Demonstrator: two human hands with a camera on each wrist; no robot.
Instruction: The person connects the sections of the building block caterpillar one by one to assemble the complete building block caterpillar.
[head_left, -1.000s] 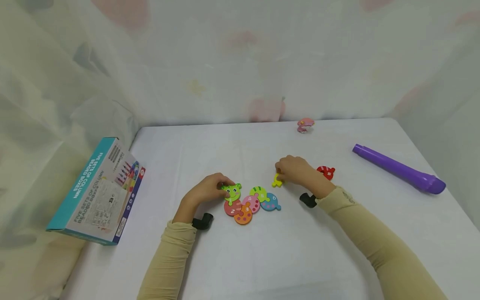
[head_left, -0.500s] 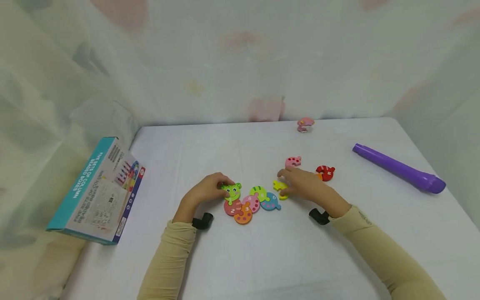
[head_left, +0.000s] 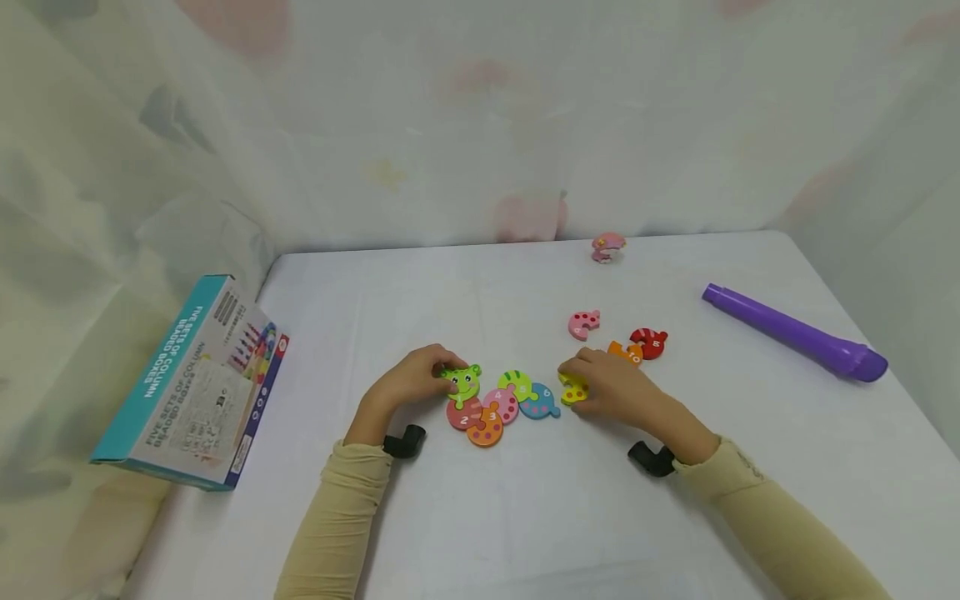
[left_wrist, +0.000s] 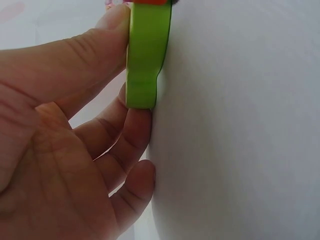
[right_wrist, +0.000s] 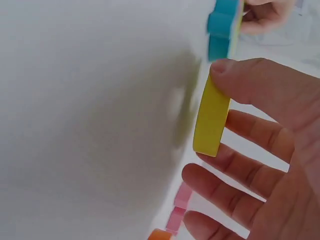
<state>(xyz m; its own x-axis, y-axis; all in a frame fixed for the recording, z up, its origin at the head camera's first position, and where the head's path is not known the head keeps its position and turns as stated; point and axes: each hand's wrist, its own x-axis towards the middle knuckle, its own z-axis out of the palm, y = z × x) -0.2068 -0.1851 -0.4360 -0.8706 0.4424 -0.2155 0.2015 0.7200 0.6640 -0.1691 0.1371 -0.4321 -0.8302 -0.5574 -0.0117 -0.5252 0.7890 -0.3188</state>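
Note:
My left hand holds the green smiling caterpillar-head puzzle piece at its left edge. In the left wrist view, the thumb lies against the thick green piece and fingers meet its lower end. Joined on from the head run a red piece "2", an orange "3", a pink "4", a green "5" and a blue "6". Right of the blue one, my right hand pinches a yellow spotted puzzle piece between thumb and fingers; its shadow shows in the right wrist view.
Beyond the right hand lie loose pink, orange and red puzzle pieces. A purple tube lies at the right, a small pink toy at the back edge. A cardboard box leans at the left.
The right hand has brought the yellow piece to the right and toward the front, turning it and uncovering the loose pink and orange pieces. The left hand and the joined row stay put.

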